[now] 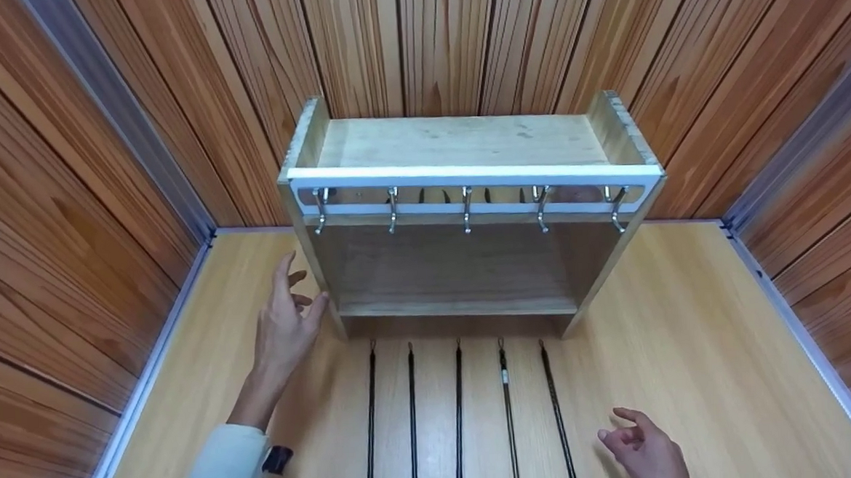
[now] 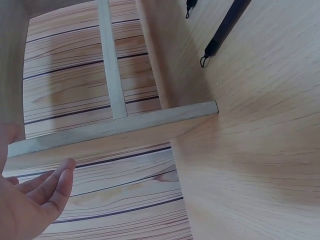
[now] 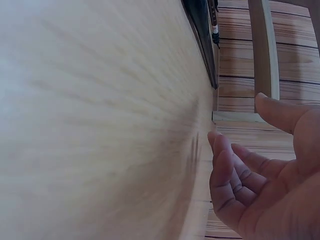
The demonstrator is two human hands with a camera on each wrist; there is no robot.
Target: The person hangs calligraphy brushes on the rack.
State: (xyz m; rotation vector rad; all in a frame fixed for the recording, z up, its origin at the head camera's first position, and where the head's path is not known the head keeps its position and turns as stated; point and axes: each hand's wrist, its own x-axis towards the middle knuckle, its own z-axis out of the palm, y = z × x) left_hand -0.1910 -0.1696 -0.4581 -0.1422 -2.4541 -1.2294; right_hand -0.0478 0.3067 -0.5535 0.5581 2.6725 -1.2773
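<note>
The left hand (image 1: 284, 326) is open, its fingers spread and nearly straight, with the thumb tip touching or just beside the left side panel of the pale wooden shelf unit (image 1: 464, 142). A white sleeve (image 1: 226, 468) and a dark wristband (image 1: 278, 459) show at that wrist. In the left wrist view the fingers (image 2: 50, 185) lie relaxed and hold nothing, near the unit's lower edge. The right hand (image 1: 644, 450) is open too, fingers loosely curled around nothing, hovering above the light wood desk (image 1: 693, 341) well apart from the unit and just right of the rightmost strap.

The shelf unit stands upright at the back of the desk, against the reddish wood-plank wall (image 1: 422, 42). Across its front runs a white rail (image 1: 466, 175) carrying five silver metal hooks (image 1: 466, 209). Below the hooks is an open compartment. In front of the unit five thin black straps (image 1: 458, 412) lie side by side on the desk, running toward the person.
</note>
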